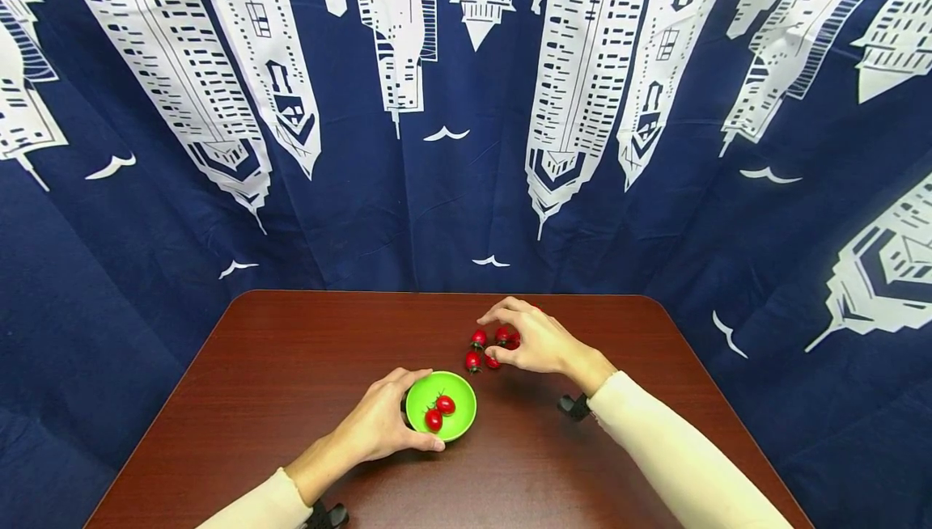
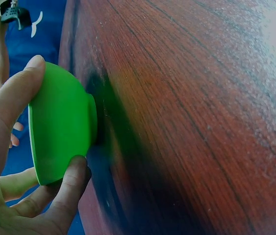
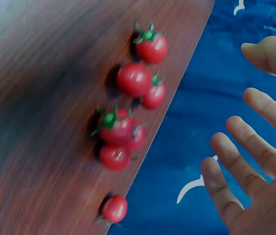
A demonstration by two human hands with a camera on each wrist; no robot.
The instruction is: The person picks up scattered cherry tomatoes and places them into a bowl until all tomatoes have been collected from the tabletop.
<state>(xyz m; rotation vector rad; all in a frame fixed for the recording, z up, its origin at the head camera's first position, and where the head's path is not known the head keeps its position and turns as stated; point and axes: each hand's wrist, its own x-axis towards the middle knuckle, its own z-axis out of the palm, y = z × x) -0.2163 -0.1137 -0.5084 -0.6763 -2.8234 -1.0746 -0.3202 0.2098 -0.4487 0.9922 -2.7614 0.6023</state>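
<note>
My left hand grips a small green bowl by its side, thumb at the near rim and fingers round the far side. Two red cherry tomatoes with green stems lie inside it. In the left wrist view the bowl is seen from the side, its foot close over the tabletop. My right hand hovers above a loose group of cherry tomatoes, partly covering them from the head camera. The right wrist view shows its fingers apart and holding nothing, with several tomatoes on the wood beneath.
The brown wooden table has its far edge just beyond the tomatoes. A dark blue cloth with white buildings and birds hangs behind and around it. Black wrist straps show at both sleeves.
</note>
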